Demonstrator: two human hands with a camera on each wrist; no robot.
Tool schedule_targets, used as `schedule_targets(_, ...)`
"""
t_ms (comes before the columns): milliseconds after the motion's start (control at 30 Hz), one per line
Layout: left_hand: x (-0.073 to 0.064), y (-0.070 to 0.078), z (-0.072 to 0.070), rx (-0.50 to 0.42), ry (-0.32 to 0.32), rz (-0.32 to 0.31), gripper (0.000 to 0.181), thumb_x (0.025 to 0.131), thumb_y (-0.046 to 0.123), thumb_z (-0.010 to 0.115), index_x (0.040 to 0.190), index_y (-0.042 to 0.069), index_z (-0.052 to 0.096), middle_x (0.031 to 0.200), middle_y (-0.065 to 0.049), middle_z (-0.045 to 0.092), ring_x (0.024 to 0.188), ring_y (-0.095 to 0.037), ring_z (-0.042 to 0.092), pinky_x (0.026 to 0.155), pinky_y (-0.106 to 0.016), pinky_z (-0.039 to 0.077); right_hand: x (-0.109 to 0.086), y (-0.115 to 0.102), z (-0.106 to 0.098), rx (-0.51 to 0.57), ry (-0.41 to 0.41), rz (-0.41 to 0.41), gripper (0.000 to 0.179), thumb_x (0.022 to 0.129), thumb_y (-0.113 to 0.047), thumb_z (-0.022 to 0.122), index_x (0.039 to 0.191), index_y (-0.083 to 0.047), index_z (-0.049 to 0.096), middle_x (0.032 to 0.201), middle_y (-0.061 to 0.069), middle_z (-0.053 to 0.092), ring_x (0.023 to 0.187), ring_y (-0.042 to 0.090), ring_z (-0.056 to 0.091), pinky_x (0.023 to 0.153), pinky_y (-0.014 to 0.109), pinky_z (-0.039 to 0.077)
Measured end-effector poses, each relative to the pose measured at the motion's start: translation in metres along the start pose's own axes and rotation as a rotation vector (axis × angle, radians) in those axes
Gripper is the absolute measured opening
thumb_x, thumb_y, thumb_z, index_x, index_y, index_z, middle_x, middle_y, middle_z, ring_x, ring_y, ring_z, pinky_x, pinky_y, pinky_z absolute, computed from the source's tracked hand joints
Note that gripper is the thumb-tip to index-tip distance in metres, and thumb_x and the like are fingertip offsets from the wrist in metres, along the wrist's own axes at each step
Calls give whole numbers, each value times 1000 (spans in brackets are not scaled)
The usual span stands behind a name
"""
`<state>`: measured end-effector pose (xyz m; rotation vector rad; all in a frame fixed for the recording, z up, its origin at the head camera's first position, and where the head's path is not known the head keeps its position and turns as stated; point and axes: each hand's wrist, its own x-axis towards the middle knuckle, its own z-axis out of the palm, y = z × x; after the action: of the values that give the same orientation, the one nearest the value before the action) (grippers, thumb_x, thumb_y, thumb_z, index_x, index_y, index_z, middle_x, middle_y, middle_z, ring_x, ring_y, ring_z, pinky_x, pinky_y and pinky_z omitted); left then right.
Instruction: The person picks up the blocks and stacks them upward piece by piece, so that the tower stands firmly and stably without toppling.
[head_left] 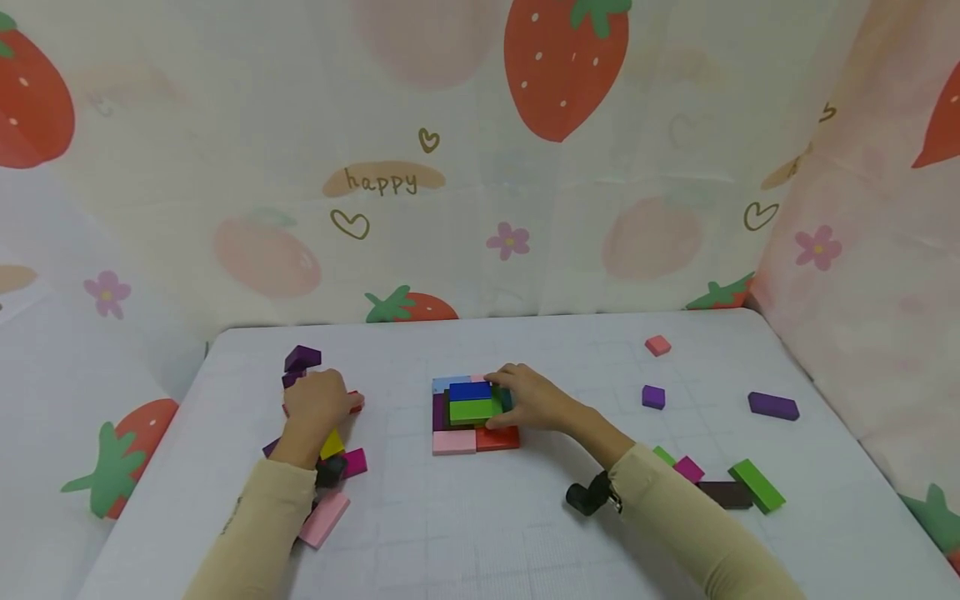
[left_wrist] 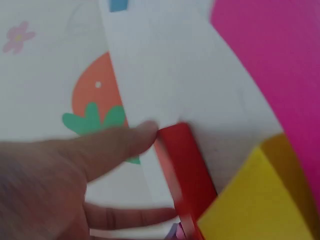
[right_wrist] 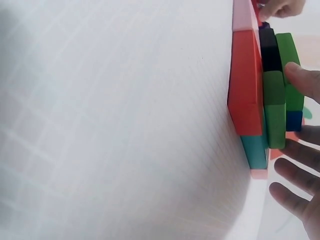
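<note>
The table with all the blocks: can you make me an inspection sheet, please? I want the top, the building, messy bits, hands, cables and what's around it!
Surface: white tabletop with faint lines.
Job's things: a layered block stack in the middle; a red block at the left hand.
Clutter: loose blocks, including a long purple block and a coral block on the right, and a pink block on the left.
Hands: left thumb touches the red block, full grip unclear; right hand has spread fingers at the stack.
Cables: nothing seen.
Surroundings: printed backdrop with strawberries, hearts, flowers and "happy".
</note>
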<state>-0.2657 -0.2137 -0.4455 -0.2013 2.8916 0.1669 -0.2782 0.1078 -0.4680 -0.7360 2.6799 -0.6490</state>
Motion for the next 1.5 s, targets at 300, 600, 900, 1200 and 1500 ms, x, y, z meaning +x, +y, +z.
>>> schedule_targets(300, -5, 12, 5, -91, -35, 80, 46, 83, 43, 72, 94, -1, 63, 83, -16, 63, 79, -31, 55, 65, -40, 49, 1, 0, 2, 17, -1, 4, 76, 79, -41, 78, 143, -12, 48, 140, 11, 51, 127, 26, 46, 108, 47, 44)
schedule_targets(600, -10, 19, 11, -35, -37, 100, 49, 79, 37, 75, 101, -5, 60, 94, -22, 62, 99, -42, 54, 92, -64, 43, 1, -1, 4, 7, 3, -6, 75, 80, -40, 77, 143, -11, 48, 139, 11, 51, 127, 26, 47, 107, 46, 45)
schedule_targets(900, -5, 39, 10, -110, 106, 381, 62, 77, 33, 78, 122, -3, 57, 113, -21, 59, 106, -35, 49, 88, -51, 50, 1, -2, 2, 8, 6, -5, 73, 80, -40, 78, 141, -11, 51, 136, 11, 53, 124, 25, 48, 105, 45, 46)
schedule_targets(1200, -17, 64, 2, -314, 72, 608, 62, 81, 30, 74, 135, 7, 55, 132, -13, 56, 123, -31, 45, 100, -50, 49, 0, -3, 0, 2, 4, -13, 71, 80, -40, 77, 139, -10, 52, 136, 12, 54, 123, 25, 49, 104, 44, 47)
schedule_targets(1500, -20, 82, 6, -279, 38, 697, 63, 79, 29, 77, 136, 11, 55, 133, -11, 55, 126, -29, 45, 98, -48, 51, -1, -6, -2, 28, 16, -25, 69, 79, -38, 79, 137, -10, 54, 134, 11, 55, 121, 25, 50, 102, 43, 49)
